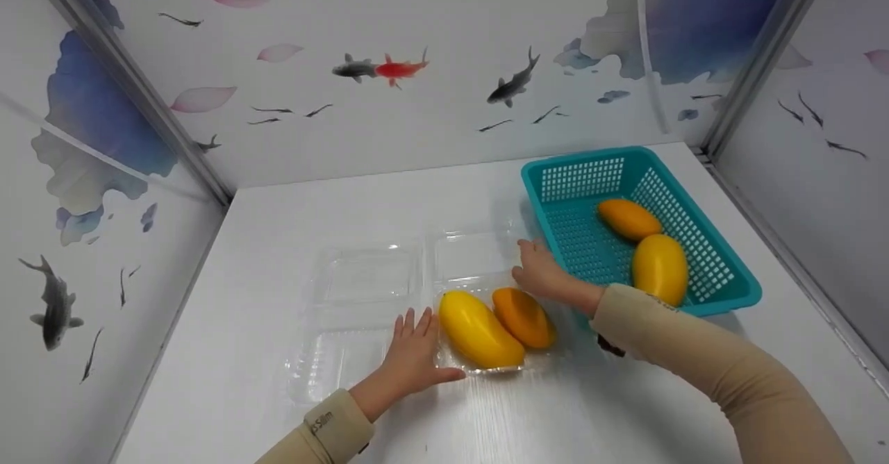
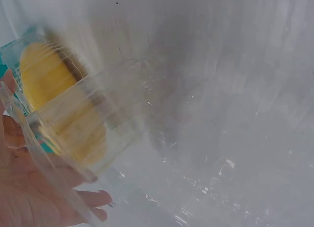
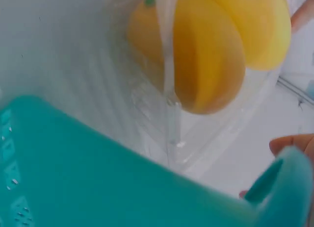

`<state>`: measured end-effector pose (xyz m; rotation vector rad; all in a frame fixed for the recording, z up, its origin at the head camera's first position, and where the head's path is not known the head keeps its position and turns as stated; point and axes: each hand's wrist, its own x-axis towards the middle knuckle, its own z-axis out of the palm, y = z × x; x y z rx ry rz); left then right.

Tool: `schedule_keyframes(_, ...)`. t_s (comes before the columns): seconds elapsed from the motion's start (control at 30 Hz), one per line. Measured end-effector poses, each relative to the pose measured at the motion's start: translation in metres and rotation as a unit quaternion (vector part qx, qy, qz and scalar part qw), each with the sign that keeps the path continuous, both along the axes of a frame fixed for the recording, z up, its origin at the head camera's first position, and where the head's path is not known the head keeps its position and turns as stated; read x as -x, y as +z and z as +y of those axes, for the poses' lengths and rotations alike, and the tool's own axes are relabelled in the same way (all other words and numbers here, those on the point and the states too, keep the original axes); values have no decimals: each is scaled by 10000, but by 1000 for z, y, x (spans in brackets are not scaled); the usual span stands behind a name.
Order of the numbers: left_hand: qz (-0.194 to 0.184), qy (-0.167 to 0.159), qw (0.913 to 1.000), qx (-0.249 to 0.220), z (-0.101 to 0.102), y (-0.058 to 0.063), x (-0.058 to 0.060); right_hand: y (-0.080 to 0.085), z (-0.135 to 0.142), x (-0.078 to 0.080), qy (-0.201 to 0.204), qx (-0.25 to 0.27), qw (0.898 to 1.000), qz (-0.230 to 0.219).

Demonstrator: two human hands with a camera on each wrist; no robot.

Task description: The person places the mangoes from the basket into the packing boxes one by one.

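Observation:
A yellow mango and a smaller orange mango lie side by side in the near half of an opened clear plastic clamshell box. Against the left side of this box is my left hand, fingers spread and thumb out along the front. In the left wrist view, part of the left hand shows through clear plastic. My right hand reaches over the box's right edge, beside the basket, thumb and index finger apart. In the right wrist view, the basket rim partly hides its fingers.
A teal plastic basket stands at the right, holding an orange mango and a yellow mango. Left of the filled box lies another opened clear clamshell box. Printed panels border the white table at the back and sides.

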<state>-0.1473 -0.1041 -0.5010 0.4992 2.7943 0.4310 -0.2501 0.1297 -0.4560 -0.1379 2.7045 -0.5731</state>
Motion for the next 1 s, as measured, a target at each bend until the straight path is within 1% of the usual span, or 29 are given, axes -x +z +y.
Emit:
schedule_keyframes(0.1,-52,45,10000,-10,-1,0,0,-7,-2,2,-170,-137,9997,-135)
schedule_keyframes(0.2,-69,66,9999,44,-3,1,-1,-11,-1,4,-486,204,9962,-687)
schedule_keyframes(0.3,-119,85,9998,96,-5,2,-1,-16,1,6,-874,660,9867,-1199)
schedule_keyframes(0.4,-145,82,9998,109,-6,3,-1,-20,3,8,-1262,1025,9747,-1534)
schedule_keyframes(0.57,-114,89,9999,78,-5,2,-1,-25,3,11,-1699,1460,9599,-1686)
schedule_keyframes(0.7,-97,86,9999,66,-5,1,-2,-26,5,14,-2015,1981,9422,-1803)
schedule_keyframes(0.77,-71,56,9999,49,-5,2,-1,-26,6,15,-2084,2183,9364,-1789)
schedule_keyframes(0.87,-30,-3,10000,71,-5,2,0,-25,6,17,-2110,2425,9319,-1679)
schedule_keyframes(1.0,35,-41,9999,99,-6,2,2,-22,5,20,-2140,2650,9303,-1364)
